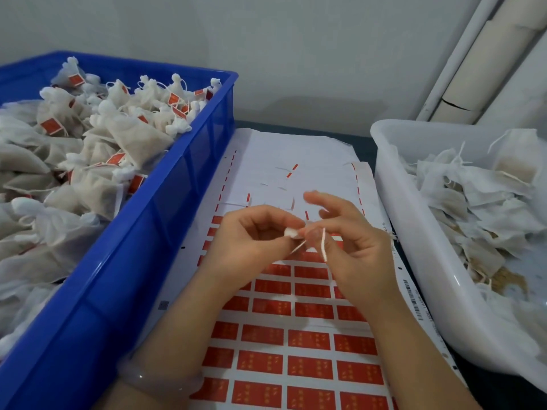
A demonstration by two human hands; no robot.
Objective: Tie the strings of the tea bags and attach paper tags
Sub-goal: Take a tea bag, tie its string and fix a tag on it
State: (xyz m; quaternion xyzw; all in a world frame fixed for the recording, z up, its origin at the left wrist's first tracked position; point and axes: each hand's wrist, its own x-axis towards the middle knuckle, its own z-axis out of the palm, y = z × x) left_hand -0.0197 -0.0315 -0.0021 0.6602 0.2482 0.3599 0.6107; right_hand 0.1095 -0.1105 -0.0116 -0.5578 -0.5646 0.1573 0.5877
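Held above the sheet of red paper tags point(296, 335) on the dark bench point(364, 145): left grip point(254, 235) pinched narrow on the small white bunched top of a tea bag point(288, 233), the rest of the bag hidden. Right grip point(352, 247) meeting it fingertip to fingertip, thumb and forefinger nipped on the white string point(323, 244), a loop of it hanging across the palm, other fingers spread. Just left of the sheet, a blue crate point(118, 276) heaped with tied, tagged bags point(103, 137); to the right, a white tub point(414, 226) of untied bags point(488, 202).
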